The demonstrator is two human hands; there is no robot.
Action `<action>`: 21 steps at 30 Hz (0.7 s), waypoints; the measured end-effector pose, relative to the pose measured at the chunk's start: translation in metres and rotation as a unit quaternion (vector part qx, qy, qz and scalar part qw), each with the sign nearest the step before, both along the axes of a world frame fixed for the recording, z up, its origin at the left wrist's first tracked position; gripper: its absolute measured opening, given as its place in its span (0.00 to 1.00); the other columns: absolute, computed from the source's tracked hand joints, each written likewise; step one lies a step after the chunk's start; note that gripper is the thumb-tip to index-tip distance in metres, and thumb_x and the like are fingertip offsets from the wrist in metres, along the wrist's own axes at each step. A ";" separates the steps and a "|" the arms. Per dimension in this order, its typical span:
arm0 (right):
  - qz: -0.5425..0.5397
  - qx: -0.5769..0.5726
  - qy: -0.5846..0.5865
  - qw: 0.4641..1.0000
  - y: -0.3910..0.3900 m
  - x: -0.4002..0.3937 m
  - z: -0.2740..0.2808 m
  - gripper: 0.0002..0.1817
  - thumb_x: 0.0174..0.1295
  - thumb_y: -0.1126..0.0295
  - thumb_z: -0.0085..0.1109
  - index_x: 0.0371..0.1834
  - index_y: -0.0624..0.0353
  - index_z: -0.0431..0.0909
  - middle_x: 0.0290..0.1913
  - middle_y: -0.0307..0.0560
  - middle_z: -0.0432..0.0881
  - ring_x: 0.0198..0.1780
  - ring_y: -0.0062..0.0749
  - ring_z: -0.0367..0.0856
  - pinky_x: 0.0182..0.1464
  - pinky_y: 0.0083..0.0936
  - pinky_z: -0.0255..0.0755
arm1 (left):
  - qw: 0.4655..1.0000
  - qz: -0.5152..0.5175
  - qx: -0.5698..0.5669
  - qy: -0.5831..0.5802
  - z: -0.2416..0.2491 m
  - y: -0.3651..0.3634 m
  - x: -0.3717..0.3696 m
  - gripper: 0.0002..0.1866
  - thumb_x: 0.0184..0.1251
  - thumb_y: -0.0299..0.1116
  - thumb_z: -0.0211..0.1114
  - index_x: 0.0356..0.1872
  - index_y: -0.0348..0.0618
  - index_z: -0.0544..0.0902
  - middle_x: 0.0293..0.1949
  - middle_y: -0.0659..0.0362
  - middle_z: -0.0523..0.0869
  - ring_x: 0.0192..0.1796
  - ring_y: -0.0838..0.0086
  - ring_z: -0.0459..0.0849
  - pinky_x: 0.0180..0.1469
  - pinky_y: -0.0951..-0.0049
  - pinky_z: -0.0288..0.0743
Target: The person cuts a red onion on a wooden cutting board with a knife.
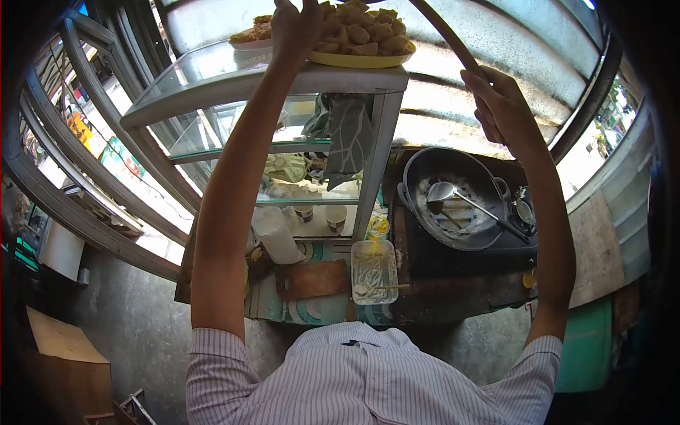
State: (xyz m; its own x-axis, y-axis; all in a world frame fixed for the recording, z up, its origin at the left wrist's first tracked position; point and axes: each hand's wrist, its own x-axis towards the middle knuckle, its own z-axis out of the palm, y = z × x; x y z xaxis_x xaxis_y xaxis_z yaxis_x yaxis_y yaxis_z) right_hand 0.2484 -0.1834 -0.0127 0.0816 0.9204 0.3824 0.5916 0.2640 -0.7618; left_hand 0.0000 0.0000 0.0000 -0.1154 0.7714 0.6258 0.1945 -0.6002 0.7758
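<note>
My left hand [296,30] is raised to the top edge of the view, beside a yellow plate [365,61] heaped with yellowish-brown food pieces [360,32]; its fingertips are partly cut off and I cannot tell whether they hold anything. A second plate [249,44] with orange-brown food lies just left of it. Both plates rest on top of a glass display case [258,80]. My right hand [501,106] is closed round a long brown handle [446,35] that slants up and left toward the heaped plate. The utensil's head is mostly outside the view.
Below my right arm stands a dark wok [419,212] with a metal spatula [474,207] in it. On the counter are a foil-like tray [374,249] with a small wooden-handled tool, a wooden board [313,279] and a roll of clear plastic [278,237]. Cups [336,218] stand inside the case.
</note>
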 end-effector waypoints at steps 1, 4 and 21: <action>0.050 -0.021 0.070 0.996 -0.003 0.003 0.003 0.14 0.67 0.57 0.56 0.38 0.57 0.71 0.11 0.27 0.60 0.07 0.11 0.56 0.08 0.13 0.51 | 0.998 0.047 0.004 0.028 0.000 0.001 -0.001 0.47 0.64 0.70 0.48 0.63 0.31 0.63 0.37 0.45 0.85 0.44 0.60 0.85 0.48 0.59 0.75; 0.093 -0.062 0.186 0.976 -0.011 0.009 0.011 0.13 0.67 0.58 0.56 0.35 0.57 0.70 0.10 0.26 0.58 0.08 0.10 0.55 0.07 0.13 0.49 | 0.992 0.108 0.017 0.068 -0.002 0.009 -0.006 0.46 0.64 0.69 0.49 0.61 0.28 0.65 0.32 0.47 0.84 0.43 0.59 0.84 0.48 0.59 0.74; -0.117 -0.317 0.433 0.836 -0.045 0.144 -0.180 0.13 0.69 0.61 0.53 0.30 0.56 0.66 0.12 0.29 0.59 0.08 0.14 0.56 0.09 0.16 0.48 | 0.973 0.180 0.093 0.109 -0.021 0.024 -0.020 0.34 0.68 0.57 0.55 0.58 0.33 0.69 0.41 0.41 0.84 0.45 0.55 0.85 0.49 0.58 0.75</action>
State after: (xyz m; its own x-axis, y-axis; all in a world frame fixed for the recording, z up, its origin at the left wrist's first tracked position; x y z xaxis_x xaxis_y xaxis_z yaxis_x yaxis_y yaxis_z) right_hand 0.3923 -0.2285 -0.1927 0.2813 0.8362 -0.4708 -0.2747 -0.4000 -0.8744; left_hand -0.0201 0.0238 -0.0206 -0.2053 0.5766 0.7908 0.5656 -0.5895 0.5767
